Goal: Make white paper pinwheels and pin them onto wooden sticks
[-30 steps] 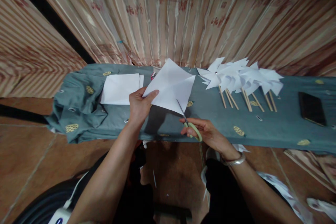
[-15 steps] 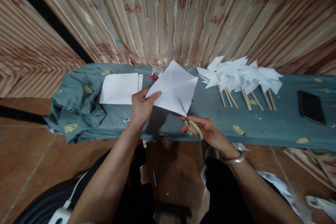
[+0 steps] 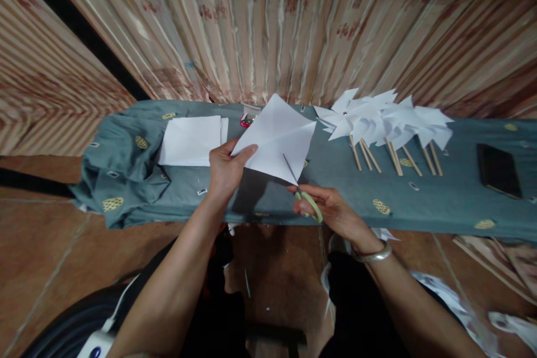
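Observation:
My left hand pinches the left corner of a creased white sheet of paper, thumb on top. The sheet is held up over the bench, turned so that its corners point up, down and sideways. In my right hand are scissors with pale green handles. Their blades are at the sheet's lower corner, one lying over the paper and pointing up toward its middle. The other blade is hidden behind the sheet. My fingers are wrapped round the handles.
A stack of white paper lies on the left of the cloth-covered bench. Behind the sheet is a small red box of metal pins. On the right lie several paper pinwheels on sticks and a black phone. A pleated curtain hangs behind.
The handles of the scissors have come slightly closer together as my right fingers tightened. The paper and my left hand have shifted only a trace.

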A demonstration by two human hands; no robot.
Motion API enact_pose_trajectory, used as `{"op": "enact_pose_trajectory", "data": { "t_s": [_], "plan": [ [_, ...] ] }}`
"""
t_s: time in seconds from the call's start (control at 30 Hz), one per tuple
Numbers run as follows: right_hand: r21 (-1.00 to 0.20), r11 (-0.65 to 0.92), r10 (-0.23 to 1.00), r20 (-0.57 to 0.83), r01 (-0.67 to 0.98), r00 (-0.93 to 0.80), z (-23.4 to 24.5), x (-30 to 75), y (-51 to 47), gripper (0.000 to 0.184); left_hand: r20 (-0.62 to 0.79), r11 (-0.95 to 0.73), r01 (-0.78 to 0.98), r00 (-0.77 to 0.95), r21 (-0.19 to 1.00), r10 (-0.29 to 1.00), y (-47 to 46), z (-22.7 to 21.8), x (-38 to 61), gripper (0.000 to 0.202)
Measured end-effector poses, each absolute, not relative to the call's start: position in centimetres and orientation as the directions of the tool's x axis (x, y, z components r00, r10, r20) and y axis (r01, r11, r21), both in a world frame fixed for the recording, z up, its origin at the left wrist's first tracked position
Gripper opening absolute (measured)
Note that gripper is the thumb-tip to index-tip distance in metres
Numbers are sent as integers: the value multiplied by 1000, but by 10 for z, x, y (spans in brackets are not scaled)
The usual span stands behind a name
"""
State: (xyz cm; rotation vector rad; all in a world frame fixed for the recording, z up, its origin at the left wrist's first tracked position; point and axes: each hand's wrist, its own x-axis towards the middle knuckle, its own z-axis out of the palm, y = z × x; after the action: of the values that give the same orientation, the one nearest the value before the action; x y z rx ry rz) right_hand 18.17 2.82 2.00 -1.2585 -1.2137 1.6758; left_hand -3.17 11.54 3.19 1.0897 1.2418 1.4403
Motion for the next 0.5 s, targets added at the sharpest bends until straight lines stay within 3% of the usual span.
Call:
{"op": "enact_pose_trajectory", "data": {
  "t_s": [0.5],
  "plan": [
    [-936,-346,909,-318,-61,-269,19,179,28,56,82,-97,-74,-189,992,979,115,33,-32,22]
  ]
}}
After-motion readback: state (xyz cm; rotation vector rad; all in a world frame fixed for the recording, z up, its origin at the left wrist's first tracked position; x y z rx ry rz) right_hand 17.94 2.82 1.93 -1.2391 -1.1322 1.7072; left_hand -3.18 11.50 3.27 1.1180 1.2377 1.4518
